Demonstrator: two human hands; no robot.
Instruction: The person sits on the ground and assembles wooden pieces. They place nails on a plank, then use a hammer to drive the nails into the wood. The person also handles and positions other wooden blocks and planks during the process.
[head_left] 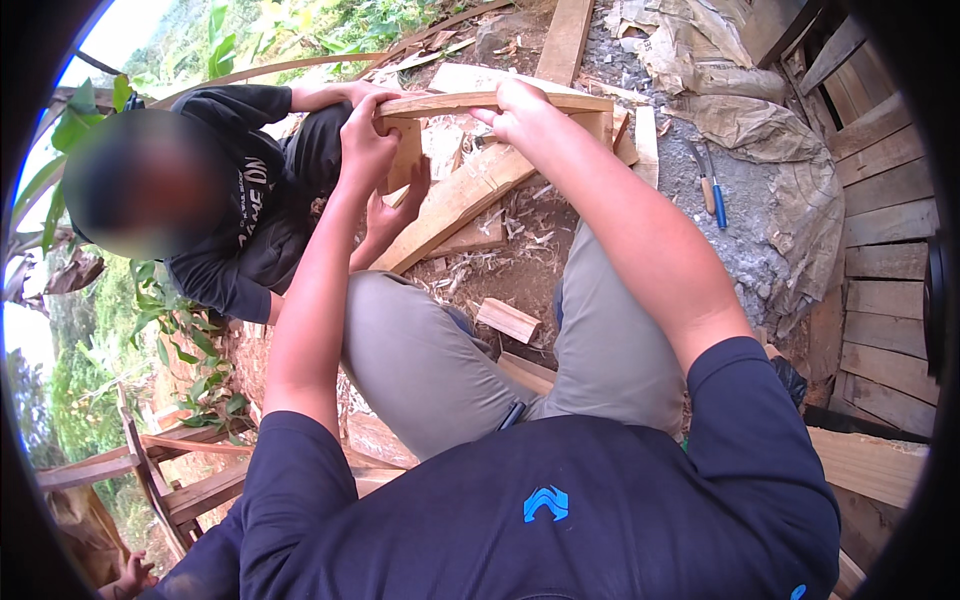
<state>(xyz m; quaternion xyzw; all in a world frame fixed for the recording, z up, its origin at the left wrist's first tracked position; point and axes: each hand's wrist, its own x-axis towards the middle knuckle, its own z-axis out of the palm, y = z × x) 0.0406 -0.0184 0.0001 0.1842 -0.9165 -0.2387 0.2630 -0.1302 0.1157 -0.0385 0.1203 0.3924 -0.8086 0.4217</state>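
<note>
A pale wooden board (440, 104) spans between my hands, its long edge facing me. My left hand (370, 138) is closed on its left end, beside an upright wooden piece (405, 155) that stands under that end. My right hand (516, 112) grips the board right of its middle, with a finger pointing left along its near edge. Under the right end sits another wooden piece (598, 125). A co-worker's hand (395, 207) is raised with spread fingers below my left wrist; their other hand is partly hidden behind my left hand.
The co-worker (225, 190) crouches at the left. A thick timber (455, 210) lies slanted beneath the board, among shavings. A short wood block (508, 320) lies between my legs. Two handled tools (712, 195) rest on grey ground at the right, near crumpled sacking (770, 130) and a plank wall (890, 270).
</note>
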